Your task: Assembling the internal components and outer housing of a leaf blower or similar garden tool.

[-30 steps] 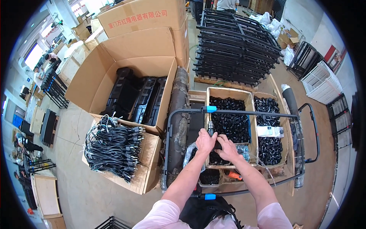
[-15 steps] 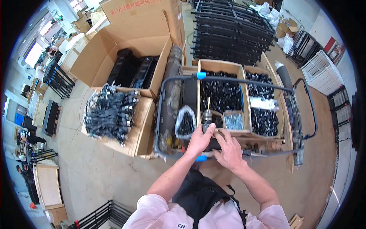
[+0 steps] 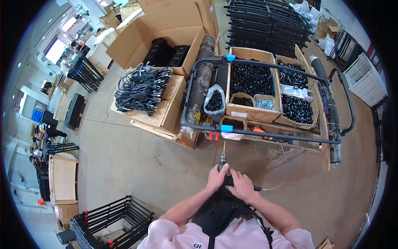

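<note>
A drill (image 3: 224, 157) with a metal chuck and a long thin bit points away from me, held close to my body. My left hand (image 3: 216, 178) is closed round its front part, thumb on top. My right hand (image 3: 242, 186) is closed on its rear part; the grip itself is mostly hidden. A thin hose leads off to the right from a black fitting (image 3: 257, 189) beside my right hand. Beyond the bit's tip lies a black tubular frame (image 3: 265, 135) with blue clips (image 3: 226, 128), resting across the wooden boxes.
Wooden boxes (image 3: 253, 111) hold many black parts. A plastic bag (image 3: 214, 101) of black parts stands beside them. To the left, bundled black cables (image 3: 143, 89) lie on a carton next to a large open cardboard box (image 3: 182, 23). Black frames (image 3: 116, 213) stand at lower left.
Both hands and the drill have come back toward my body, away from the boxes and out of the frame's outline. The small box and red clips at the frame's near edge now show.
</note>
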Demonstrator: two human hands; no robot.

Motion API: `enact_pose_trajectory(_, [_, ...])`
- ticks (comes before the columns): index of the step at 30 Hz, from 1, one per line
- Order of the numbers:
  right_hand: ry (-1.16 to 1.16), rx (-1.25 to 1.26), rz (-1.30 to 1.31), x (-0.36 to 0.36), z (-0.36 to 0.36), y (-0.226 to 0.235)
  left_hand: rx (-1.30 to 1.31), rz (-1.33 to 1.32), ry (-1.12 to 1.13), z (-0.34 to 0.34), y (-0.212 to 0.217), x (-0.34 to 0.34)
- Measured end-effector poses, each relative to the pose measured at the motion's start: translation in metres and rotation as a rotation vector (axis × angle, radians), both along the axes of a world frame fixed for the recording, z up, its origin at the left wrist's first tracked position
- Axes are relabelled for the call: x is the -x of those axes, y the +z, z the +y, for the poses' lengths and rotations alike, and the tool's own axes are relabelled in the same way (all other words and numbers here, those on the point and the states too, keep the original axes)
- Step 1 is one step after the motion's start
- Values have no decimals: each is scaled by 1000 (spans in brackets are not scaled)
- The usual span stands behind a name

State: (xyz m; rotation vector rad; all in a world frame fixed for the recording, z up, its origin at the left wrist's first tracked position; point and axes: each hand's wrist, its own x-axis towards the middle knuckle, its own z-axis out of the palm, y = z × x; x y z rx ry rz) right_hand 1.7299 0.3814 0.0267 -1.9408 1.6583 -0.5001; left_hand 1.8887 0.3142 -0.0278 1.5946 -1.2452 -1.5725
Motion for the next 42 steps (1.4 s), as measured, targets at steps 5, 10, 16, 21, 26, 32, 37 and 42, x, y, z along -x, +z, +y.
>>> enact_pose_trajectory(5, [2,-46,31,-14,-21,-16,56,-82,50,-18,-4,-11])
enact_pose_trajectory(10, [-29,-12,33,-25,-41,-25,58,-121,29,-47,-15,-21])
enact_pose_trajectory(16, [-63,-46,35,-30,-50,-18,63,-124,9,-57,-14,-24])
enact_pose_trajectory(21, [-83,-64,1,-34,-56,-12,68,-146,-13,-63,-17,-28])
enact_pose_trajectory(26, [-65,-89,-30,-32,-59,-12,44,-169,-46,-68,-1,-27])
enact_pose_trajectory(32, [-42,-113,25,-31,-65,-9,54,-224,-82,-74,1,-26])
enact_pose_trajectory(37, [-60,-185,57,-31,-71,-5,72,-266,-88,-79,-3,-24])
enact_pose_trajectory(42, [-87,-187,105,-29,-75,-4,56,-249,-115,-84,0,-19])
